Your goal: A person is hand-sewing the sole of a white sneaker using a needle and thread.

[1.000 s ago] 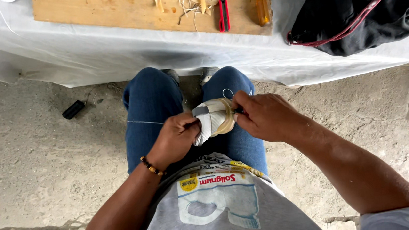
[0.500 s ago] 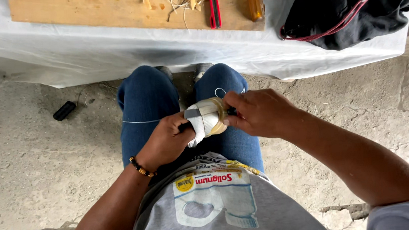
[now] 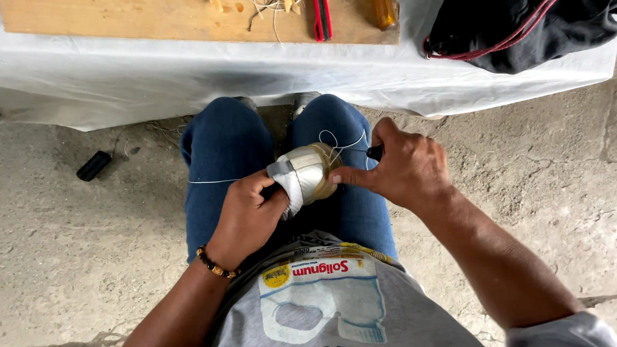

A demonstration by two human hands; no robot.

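Rounded object wrapped in grey tape (image 3: pixel 303 175), held over the knees, thin white thread (image 3: pixel 214 181) running off it leftward. Left hand (image 3: pixel 247 216) cups it from below, fingers curled tight. Right hand (image 3: pixel 402 167) closed on a dark-handled tool (image 3: pixel 373 152), fingertip touching the object. Wooden board (image 3: pixel 164 16) on the white-covered table (image 3: pixel 169 74) ahead.

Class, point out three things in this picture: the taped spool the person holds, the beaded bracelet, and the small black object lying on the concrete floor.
taped spool (image 3: pixel 305 174), head view, on its grey taped side.
beaded bracelet (image 3: pixel 215 265), head view, on the beads at the left wrist.
small black object (image 3: pixel 94 166), head view, on its middle.
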